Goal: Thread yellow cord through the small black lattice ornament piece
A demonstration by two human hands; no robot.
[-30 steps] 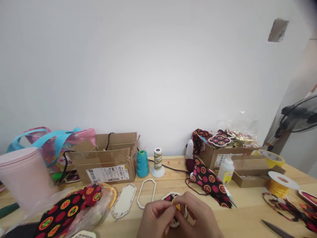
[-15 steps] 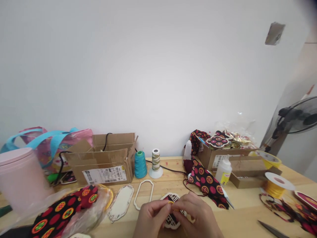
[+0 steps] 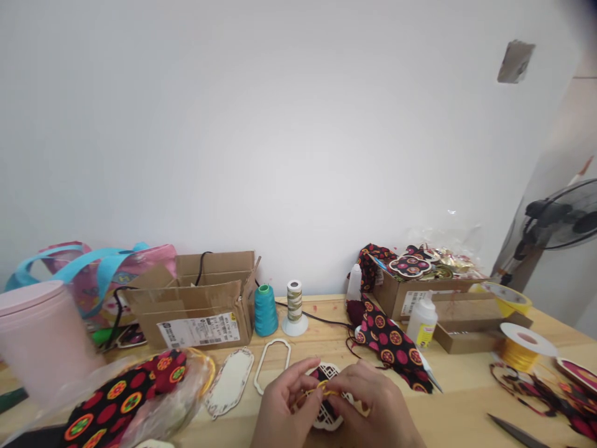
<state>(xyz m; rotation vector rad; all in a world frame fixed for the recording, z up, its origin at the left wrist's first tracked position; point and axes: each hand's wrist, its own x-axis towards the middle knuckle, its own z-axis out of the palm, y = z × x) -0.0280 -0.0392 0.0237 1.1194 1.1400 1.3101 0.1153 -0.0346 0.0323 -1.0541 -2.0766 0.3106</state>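
Observation:
My left hand (image 3: 291, 401) pinches a thin yellow cord (image 3: 323, 389) between thumb and fingers at the bottom centre. Close beside it, my right hand (image 3: 373, 398) pinches the same cord, which loops between the fingertips. Beneath both hands lies a scalloped white lattice ornament (image 3: 330, 371) with dark red patterned fabric behind it, partly covered by the fingers. A white oblong frame (image 3: 267, 350) and a pale oblong panel (image 3: 231, 381) lie to the left of my hands.
Cardboard box (image 3: 196, 311), teal thread cone (image 3: 265, 311) and striped cone (image 3: 295, 308) stand behind. Patterned fabric (image 3: 387, 336), glue bottle (image 3: 423, 320), yellow cord spool (image 3: 517, 351) and scissors (image 3: 513, 429) are right. Pink container (image 3: 41, 342) and bagged fabric (image 3: 121, 398) are left.
My left fingers have lifted and spread slightly, and more of the yellow cord shows as a loop between the hands. The view has shifted slightly.

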